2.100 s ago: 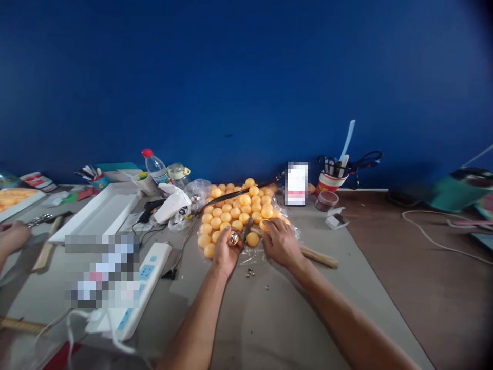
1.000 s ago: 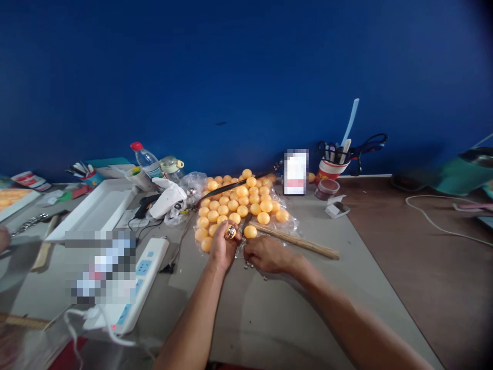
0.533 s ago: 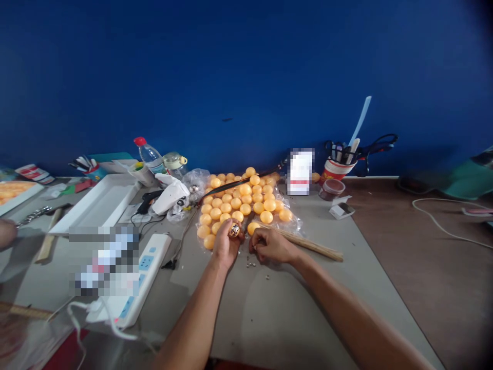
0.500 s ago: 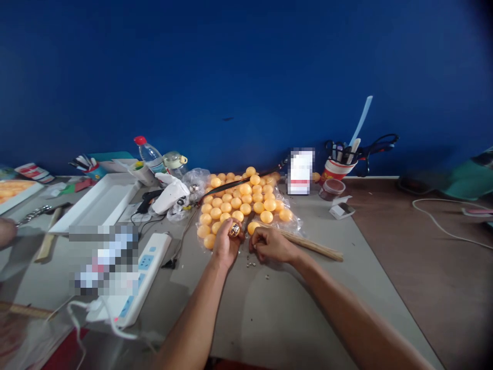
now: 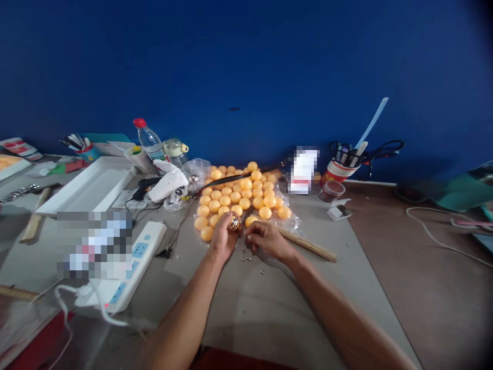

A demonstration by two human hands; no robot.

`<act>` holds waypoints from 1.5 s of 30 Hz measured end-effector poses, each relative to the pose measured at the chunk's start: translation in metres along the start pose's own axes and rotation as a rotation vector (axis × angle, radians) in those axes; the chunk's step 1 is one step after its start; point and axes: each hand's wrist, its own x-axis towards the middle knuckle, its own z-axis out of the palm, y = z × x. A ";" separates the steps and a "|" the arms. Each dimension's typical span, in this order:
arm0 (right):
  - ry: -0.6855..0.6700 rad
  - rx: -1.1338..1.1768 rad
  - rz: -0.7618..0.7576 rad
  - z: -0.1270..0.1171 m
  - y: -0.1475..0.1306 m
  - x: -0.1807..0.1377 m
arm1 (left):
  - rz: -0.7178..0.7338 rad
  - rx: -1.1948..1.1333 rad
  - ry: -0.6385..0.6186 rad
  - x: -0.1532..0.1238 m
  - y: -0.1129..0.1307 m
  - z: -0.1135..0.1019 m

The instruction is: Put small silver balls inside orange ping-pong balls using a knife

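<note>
Fingers of the left hand [image 5: 221,240] are closed around one orange ball [image 5: 233,224], which is held just above the near edge of the heap with a small shiny metal piece showing at its top. The right hand [image 5: 265,240] is brought close beside it, its fingers curled and the fingertips drawn together right at the ball; whether anything is pinched between them cannot be told. A few tiny metal beads [image 5: 246,258] are scattered on the grey mat [image 5: 269,308] just below both hands.

Beyond the hands, the heap of orange balls [image 5: 239,192] is spread on a clear plastic bag [image 5: 288,222], and a dark rod [image 5: 231,180] is laid across its far side. A wooden stick [image 5: 308,245] is seen just right of the right hand. No metal piece can be made out on any ball in the heap, so only the held ball is judged to be in work, with the rest of the heap not yet handled.

Further left, a white glue gun [image 5: 167,185], a power strip [image 5: 127,267], a white tray [image 5: 87,185] and a water bottle [image 5: 148,141] are placed. A paper cup [image 5: 339,172] of scissors and pens is stood at the blue wall.
</note>
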 end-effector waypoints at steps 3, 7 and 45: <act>0.012 0.087 -0.022 0.002 0.000 -0.001 | -0.006 -0.010 -0.033 -0.001 0.001 0.001; 0.052 0.198 -0.001 0.004 0.000 0.000 | -0.039 -0.059 -0.102 -0.003 0.003 0.002; 0.094 0.494 -0.049 -0.003 -0.010 -0.003 | -0.140 -0.114 -0.113 -0.002 0.002 -0.003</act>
